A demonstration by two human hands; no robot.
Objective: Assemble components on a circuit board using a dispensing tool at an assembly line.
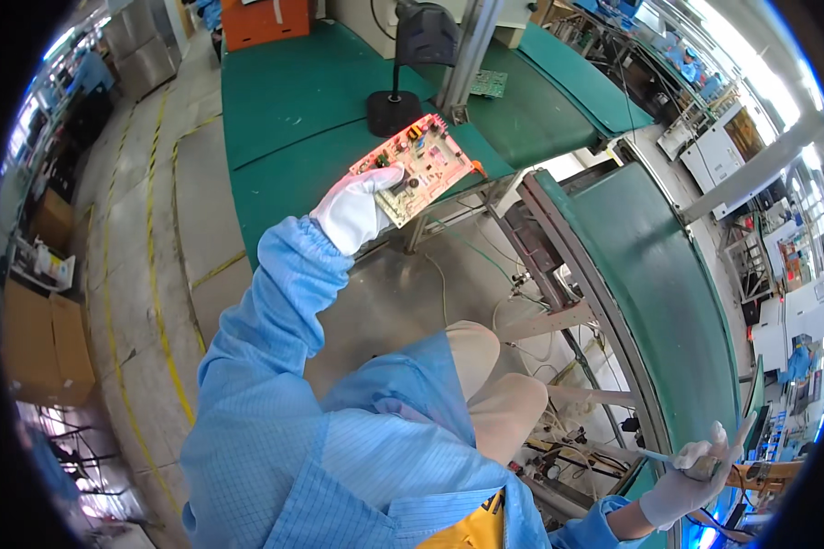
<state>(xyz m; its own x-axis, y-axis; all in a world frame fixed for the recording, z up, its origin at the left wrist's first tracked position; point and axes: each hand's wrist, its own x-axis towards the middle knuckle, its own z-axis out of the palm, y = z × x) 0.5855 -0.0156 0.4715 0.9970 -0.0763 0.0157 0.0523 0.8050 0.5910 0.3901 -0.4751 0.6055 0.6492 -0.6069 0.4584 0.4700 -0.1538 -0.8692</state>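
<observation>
1. my left hand (352, 212), in a white glove, is closed on the near edge of a circuit board (416, 165), thumb on top and fingers underneath.
2. the board is pinkish tan with small parts on its upper face, tilted and held up in the air over the near edge of the green bench (293, 110), not touching it.
3. just past the board, on the bench, there's a black round-based stand (395, 108) with a dark head on top.
4. my right hand (691, 480), gloved too, is way off from the bench, low and to the right, fingers curled round a thin tool (705, 455). can't tell what kind.
5. right of the bench runs a curved green conveyor (655, 274).
</observation>
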